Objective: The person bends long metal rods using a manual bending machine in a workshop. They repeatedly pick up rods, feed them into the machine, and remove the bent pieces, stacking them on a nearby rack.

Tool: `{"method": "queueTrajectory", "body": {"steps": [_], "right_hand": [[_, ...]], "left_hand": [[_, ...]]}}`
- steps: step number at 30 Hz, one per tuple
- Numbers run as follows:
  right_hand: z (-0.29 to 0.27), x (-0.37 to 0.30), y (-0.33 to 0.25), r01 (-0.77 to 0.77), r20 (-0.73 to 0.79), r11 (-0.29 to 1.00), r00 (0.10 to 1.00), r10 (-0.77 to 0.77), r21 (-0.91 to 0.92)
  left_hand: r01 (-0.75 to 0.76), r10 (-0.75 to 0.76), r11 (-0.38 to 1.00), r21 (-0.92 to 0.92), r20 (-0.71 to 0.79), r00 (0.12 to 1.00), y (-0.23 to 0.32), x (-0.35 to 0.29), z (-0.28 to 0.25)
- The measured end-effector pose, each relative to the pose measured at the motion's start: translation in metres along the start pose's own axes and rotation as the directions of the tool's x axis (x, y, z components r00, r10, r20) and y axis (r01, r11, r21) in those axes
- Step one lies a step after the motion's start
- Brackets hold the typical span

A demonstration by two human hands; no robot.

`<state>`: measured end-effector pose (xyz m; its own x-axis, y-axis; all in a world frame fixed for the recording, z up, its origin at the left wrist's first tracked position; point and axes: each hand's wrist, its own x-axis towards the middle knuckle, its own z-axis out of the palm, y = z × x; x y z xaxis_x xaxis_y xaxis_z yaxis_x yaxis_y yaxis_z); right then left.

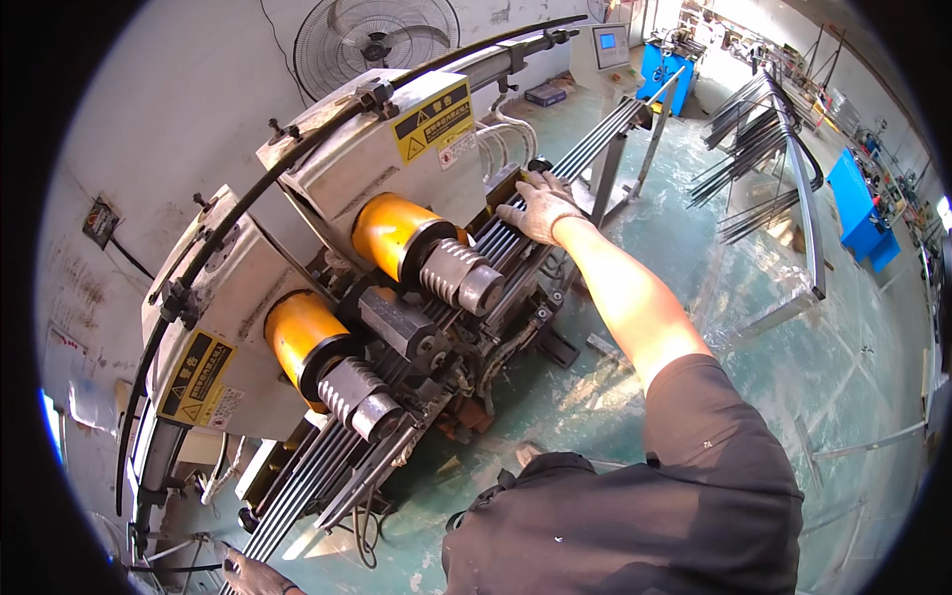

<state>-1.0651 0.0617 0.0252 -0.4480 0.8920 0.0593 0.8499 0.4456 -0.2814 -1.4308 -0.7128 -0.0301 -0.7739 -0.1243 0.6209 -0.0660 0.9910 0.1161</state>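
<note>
Long thin metal rods [302, 486] lie side by side and run through a machine with two orange cylinders [395, 236] and ribbed dark rollers [461, 278]. My right hand [543, 208], in a pale glove, lies palm down over the rods beyond the upper roller. Its fingers are stretched out and apart. At the lower left edge, my left hand [254, 574], also gloved, is closed around the near end of the rods; part of its grip is hidden. A dark block [397, 322] sits between the two rollers.
A curved black hose [223, 223] runs over the machine housings. A wall fan [377, 45] is behind. At the right stands a rack [801, 198] with bundles of dark rods. Blue machines [861, 208] stand farther right, and a control panel [610, 45] at the back.
</note>
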Motion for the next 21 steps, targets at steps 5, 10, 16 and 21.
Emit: {"method": "queueTrajectory", "body": {"steps": [5,10,16,21], "right_hand": [[0.007,0.017,0.005,-0.045,-0.022,0.999,0.999,0.045,-0.004],[-0.014,0.031,0.015,-0.106,-0.047,0.992,0.994,0.103,-0.069],[-0.05,0.068,0.011,-0.171,-0.172,0.944,0.977,0.126,-0.282],[-0.09,0.084,-0.003,-0.23,-0.362,0.893,0.929,0.082,-0.387]], "left_hand": [[0.254,-0.216,0.963,-0.089,0.309,0.926,-0.016,0.036,0.032],[0.287,-0.235,0.953,-0.097,0.359,0.903,-0.001,0.046,0.003],[-0.153,0.062,0.939,-0.309,-0.287,0.956,0.009,0.124,-0.101],[-0.319,0.327,0.942,0.104,-0.495,0.805,0.011,0.189,-0.173]]}}
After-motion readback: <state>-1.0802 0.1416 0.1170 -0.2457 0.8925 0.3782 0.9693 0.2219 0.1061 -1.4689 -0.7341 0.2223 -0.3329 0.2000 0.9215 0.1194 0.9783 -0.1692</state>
